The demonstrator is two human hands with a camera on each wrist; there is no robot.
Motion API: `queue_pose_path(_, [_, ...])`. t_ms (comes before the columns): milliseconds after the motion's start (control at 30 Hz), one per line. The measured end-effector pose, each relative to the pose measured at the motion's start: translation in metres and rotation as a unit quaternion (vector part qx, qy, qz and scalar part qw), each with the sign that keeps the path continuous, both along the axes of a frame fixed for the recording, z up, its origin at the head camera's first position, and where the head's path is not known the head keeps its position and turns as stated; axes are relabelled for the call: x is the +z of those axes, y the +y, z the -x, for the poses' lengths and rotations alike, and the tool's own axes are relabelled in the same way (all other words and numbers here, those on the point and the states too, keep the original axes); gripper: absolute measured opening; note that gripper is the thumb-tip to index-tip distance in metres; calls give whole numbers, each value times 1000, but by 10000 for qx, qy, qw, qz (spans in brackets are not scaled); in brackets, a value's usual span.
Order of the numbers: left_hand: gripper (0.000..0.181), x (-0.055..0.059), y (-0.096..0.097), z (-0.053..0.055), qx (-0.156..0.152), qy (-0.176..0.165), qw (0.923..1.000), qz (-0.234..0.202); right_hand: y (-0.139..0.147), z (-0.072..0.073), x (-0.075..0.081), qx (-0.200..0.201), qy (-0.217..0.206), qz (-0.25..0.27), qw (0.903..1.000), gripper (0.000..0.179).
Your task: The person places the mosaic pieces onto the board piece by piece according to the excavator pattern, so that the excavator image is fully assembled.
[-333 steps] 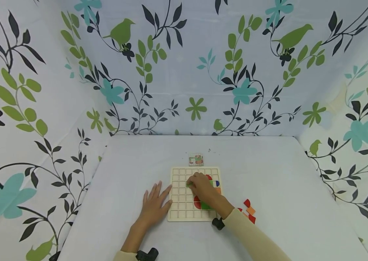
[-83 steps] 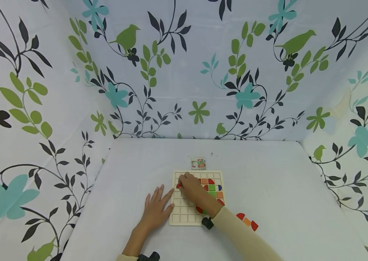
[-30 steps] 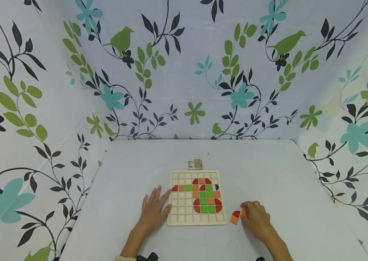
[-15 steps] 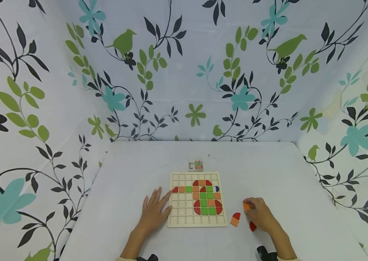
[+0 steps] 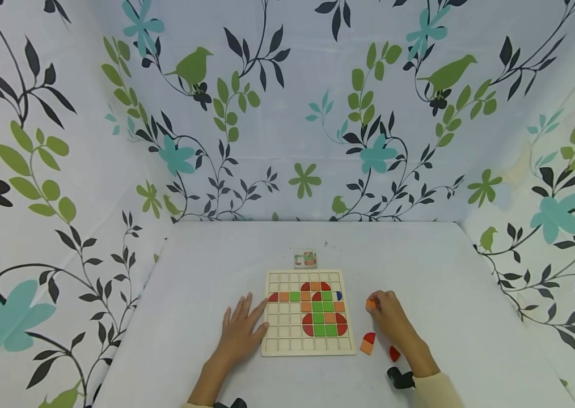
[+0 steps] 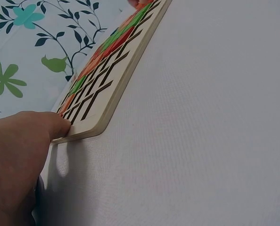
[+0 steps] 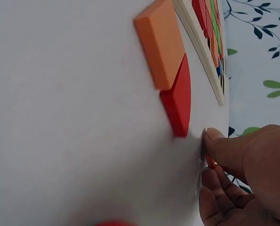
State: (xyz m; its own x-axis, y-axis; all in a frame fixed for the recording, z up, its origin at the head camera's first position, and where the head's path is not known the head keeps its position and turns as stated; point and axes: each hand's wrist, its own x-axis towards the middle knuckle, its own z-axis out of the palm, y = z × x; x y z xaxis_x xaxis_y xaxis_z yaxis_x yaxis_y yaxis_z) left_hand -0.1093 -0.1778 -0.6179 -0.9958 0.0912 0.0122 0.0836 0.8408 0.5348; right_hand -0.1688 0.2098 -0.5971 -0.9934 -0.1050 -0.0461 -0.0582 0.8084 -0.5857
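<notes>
A pale wooden grid board [image 5: 287,343] lies on the table, with red, orange and green tiles set in many of its squares and a small blue piece at the right. My left hand [image 5: 239,335] rests flat, fingers spread, its fingertips at the board's left edge; in the left wrist view the thumb [image 6: 57,126] touches the board's corner. Right of the board, my right hand [image 5: 393,318] pinches an orange square tile [image 5: 371,305] between thumb and fingers. In the right wrist view, the fingers mostly hide that tile.
Near the board's lower right corner lie a loose orange square tile [image 5: 367,347] and a red quarter-round tile [image 5: 370,338], touching. Another red quarter-round tile [image 5: 394,354] lies beside the right wrist. A small patterned picture card [image 5: 305,259] sits behind the board.
The right hand went from the board to the loose tiles, took an orange tile and moved forward with it, uncovering a red tile. The board's left row gained tiles. The left hand stayed.
</notes>
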Motion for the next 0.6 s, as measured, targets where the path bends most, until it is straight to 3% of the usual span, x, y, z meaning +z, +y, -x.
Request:
queue_pose_path(233, [59,4,1,-1,-22,46,10000,-49,-57,23,10,311,544,-281,9976,23])
queue_pose_path(333, [58,4,1,-1,-30,29,10000,-78,-91,21,16,748,833,-184,9935,22])
queue_pose_path(433, [58,4,0,-1,-43,-9,10000,-85,-123,15,18,1400,1167,-16,9833,20])
queue_pose_path(533, [58,2,-1,-1,-81,-18,9999,-77,-154,8,20,1840,1182,44,9758,23])
queue_pose_path(600, [57,0,-2,0,-119,42,9999,-83,-173,5,19,1915,1077,-24,9756,24])
